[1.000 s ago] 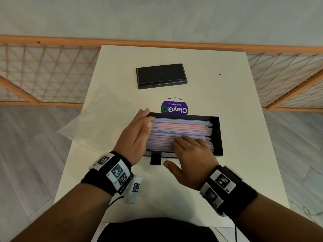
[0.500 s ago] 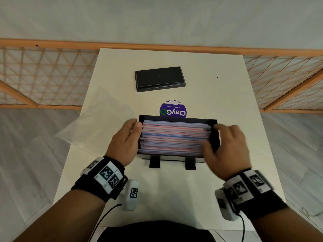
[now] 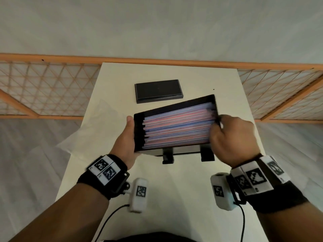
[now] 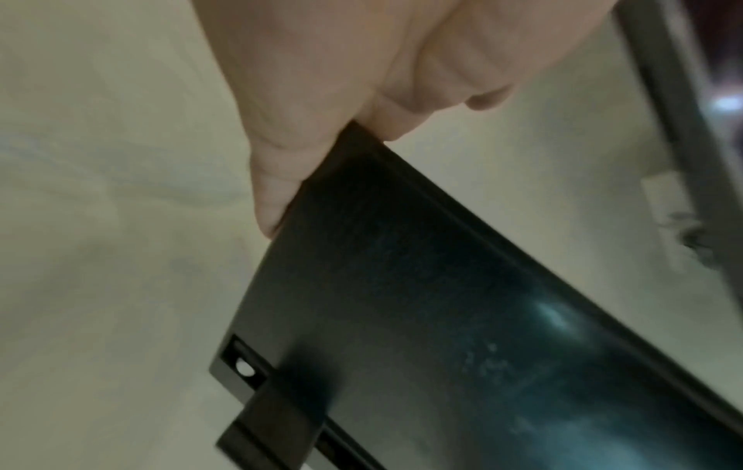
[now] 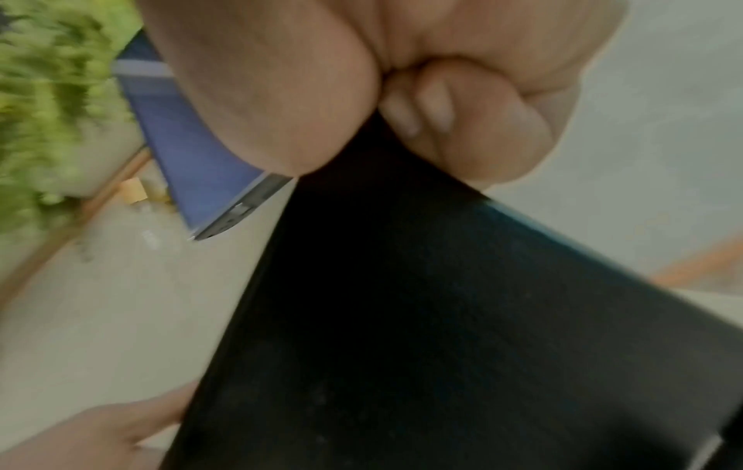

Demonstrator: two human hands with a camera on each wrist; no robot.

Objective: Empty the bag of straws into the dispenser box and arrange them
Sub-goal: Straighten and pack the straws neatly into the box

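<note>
The black dispenser box (image 3: 139,133) is lifted off the white table and tilted, its right end higher. It is full of striped pink, blue and white straws (image 3: 176,128) lying lengthwise. My left hand (image 3: 126,137) grips the box's left end, thumb on the rim; the left wrist view shows its fingers (image 4: 281,178) under the box (image 4: 442,334). My right hand (image 3: 229,137) grips the right end, fingers (image 5: 442,105) curled against the black wall (image 5: 402,318). The empty clear bag (image 3: 90,130) lies on the table's left edge.
The box's black lid (image 3: 158,90) lies flat at the back of the table (image 3: 174,189). An orange wooden lattice fence (image 3: 43,88) runs behind and beside the table. Wrist cameras and cables hang under both wrists.
Both hands took hold of the box's ends and lifted it off the table, tilting the right end up. It now hides the purple round sticker. Earlier the hands were smoothing the straws.
</note>
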